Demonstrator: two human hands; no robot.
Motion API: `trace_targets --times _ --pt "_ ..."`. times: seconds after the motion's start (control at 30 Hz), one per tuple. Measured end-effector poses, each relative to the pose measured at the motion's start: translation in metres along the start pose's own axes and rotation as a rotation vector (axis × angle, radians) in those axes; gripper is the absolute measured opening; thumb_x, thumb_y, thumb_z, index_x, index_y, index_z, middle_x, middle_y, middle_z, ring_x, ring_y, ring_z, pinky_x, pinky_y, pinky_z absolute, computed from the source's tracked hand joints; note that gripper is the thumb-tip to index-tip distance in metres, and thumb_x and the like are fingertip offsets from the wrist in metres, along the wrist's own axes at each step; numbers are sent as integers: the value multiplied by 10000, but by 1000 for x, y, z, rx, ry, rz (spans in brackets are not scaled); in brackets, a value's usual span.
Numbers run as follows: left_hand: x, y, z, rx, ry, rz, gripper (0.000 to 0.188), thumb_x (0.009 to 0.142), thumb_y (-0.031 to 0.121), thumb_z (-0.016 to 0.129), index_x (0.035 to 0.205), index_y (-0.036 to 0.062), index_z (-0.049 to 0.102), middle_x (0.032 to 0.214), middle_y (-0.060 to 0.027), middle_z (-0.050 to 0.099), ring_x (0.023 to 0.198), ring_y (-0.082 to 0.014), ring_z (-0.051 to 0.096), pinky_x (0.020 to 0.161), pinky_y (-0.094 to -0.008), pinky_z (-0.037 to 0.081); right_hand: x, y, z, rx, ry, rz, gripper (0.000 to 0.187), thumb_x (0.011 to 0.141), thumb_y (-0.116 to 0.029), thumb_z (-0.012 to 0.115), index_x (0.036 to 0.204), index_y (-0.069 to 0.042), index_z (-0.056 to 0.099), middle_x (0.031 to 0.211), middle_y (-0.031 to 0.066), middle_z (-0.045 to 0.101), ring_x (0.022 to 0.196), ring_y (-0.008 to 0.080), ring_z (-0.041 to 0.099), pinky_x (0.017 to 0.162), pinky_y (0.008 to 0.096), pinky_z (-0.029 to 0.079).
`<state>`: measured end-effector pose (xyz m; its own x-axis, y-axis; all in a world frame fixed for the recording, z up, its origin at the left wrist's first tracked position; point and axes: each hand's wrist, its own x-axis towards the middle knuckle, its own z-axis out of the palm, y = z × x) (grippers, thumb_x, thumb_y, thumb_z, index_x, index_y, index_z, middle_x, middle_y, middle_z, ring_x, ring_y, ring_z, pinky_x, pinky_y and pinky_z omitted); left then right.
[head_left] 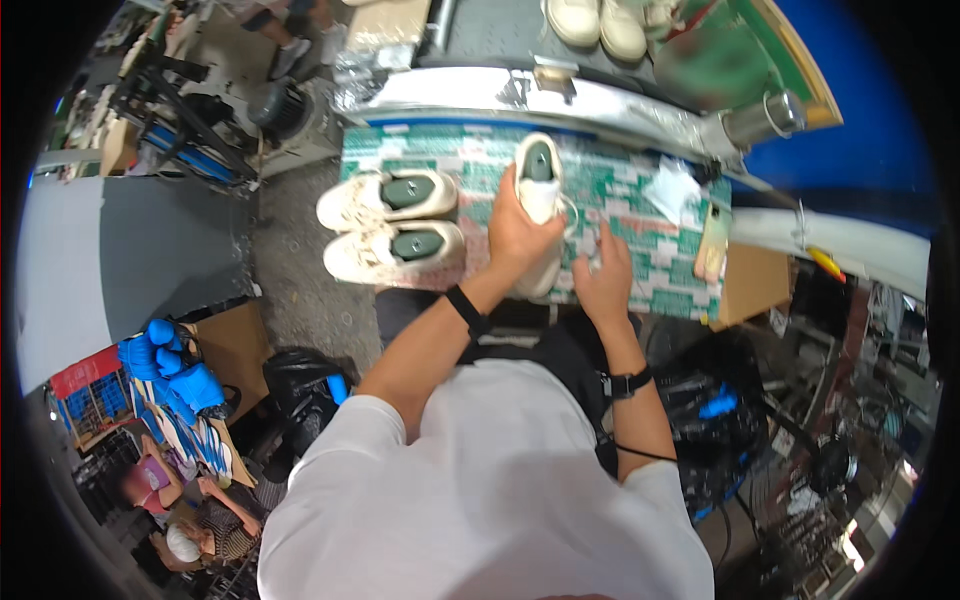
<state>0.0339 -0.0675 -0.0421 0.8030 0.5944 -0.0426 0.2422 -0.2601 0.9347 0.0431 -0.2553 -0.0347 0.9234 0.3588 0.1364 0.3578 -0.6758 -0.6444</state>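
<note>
My left hand (522, 232) is wrapped round a cream lace-up shoe (541, 203), its dark green insole showing at the far end and its toe toward me. A loose lace loop (569, 216) stands out from the shoe's right side. Just right of the shoe, my right hand (606, 280) has its thumb and forefinger apart; its other fingers are partly hidden, and I make out nothing held in it. Two matching cream shoes, a far one (368, 198) and a near one (365, 253), lie side by side on the table's left end, toes pointing left.
The green-and-white patterned tabletop (640, 255) bears a white crumpled sheet (672, 192) and a phone-like yellowish slab (712, 243) at right. Beyond it runs a conveyor (480, 42) carrying more cream shoes (600, 27). A cardboard box (755, 283) stands right; black bags (705, 400) lie below. Other people sit lower left.
</note>
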Motion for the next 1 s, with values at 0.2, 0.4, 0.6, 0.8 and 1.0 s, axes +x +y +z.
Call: trace_targets --times 0.2,0.4,0.6,0.8,1.0 --pt "47 45 -65 -498 -224 -422 867 775 59 906 1539 -18 504 1258 -94 735 1119 -176 718 954 -325 596 11 54 20 -219 43 -85 754 877 -208 733 1554 67 547 1241 234 655 1139 452 620 1030 570 472" --pt "244 110 -173 -123 -497 24 924 722 153 954 1535 -1 543 1300 -82 725 1127 -166 713 978 -328 599 8 60 29 -350 129 -221 819 823 -169 711 1593 45 533 1193 180 667 1047 370 628 942 500 473" --pt "495 78 -233 452 -564 270 927 706 121 879 1589 167 600 1182 -49 763 1047 -162 719 919 -339 611 17 53 29 -294 115 -232 793 788 -166 708 1542 48 582 1189 178 671 1019 368 640 911 502 491" --pt "541 40 -203 875 70 731 738 833 131 776 1549 96 600 1385 -232 718 1267 -374 698 1050 -476 559 20 50 24 -277 106 -183 793 778 -179 709 1531 41 592 1183 169 681 1024 360 657 920 499 502" --pt "451 67 16 502 -135 667 759 866 284 918 1471 -47 602 1503 -276 641 1418 -377 605 1168 -471 495 18 60 22 -259 90 -186 806 752 -170 716 1520 47 600 1198 182 684 1018 374 659 902 506 508"
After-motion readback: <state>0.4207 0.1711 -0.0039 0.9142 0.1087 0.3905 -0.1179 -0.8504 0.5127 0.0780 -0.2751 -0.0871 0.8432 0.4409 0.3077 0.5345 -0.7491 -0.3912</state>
